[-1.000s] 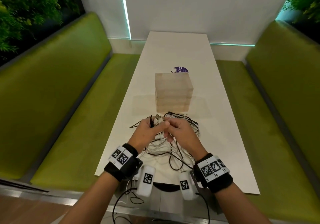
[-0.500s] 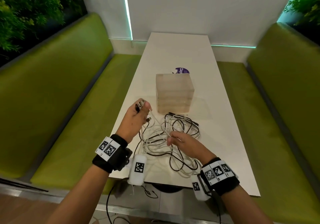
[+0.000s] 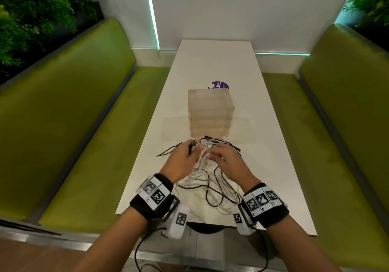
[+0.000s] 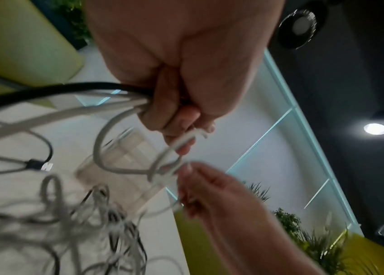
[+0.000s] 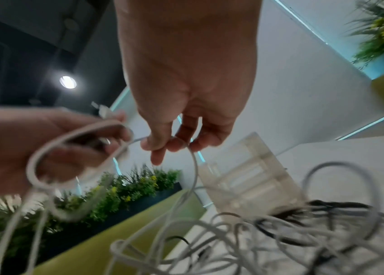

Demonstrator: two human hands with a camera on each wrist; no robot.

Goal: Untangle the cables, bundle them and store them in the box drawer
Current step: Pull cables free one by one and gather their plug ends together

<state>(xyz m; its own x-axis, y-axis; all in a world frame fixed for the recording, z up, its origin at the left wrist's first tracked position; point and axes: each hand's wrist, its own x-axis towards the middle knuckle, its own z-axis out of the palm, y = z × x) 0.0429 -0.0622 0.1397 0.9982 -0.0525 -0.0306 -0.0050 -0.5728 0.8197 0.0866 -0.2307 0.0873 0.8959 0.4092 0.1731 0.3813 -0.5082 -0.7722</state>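
**Both hands closed on cable strands just in front of the drawer box**

The fingertips of both hands were hidden behind knuckles in the head view, and the cable tangle (image 3: 212,179) was motion-blurred in both wrist views, so individual strands could not be traced. The left hand (image 3: 183,162) was curled round a black cable (image 4: 52,91) and several white cables (image 4: 106,109). The right hand (image 3: 229,162) was pinched on one thin white strand (image 5: 194,167). The hands were held close together, not touching, directly before the drawer box (image 3: 210,114). The drawer box was translucent; its contents could not be made out. The tangle lay on the table (image 3: 273,145) between the drawer box and the near table edge.
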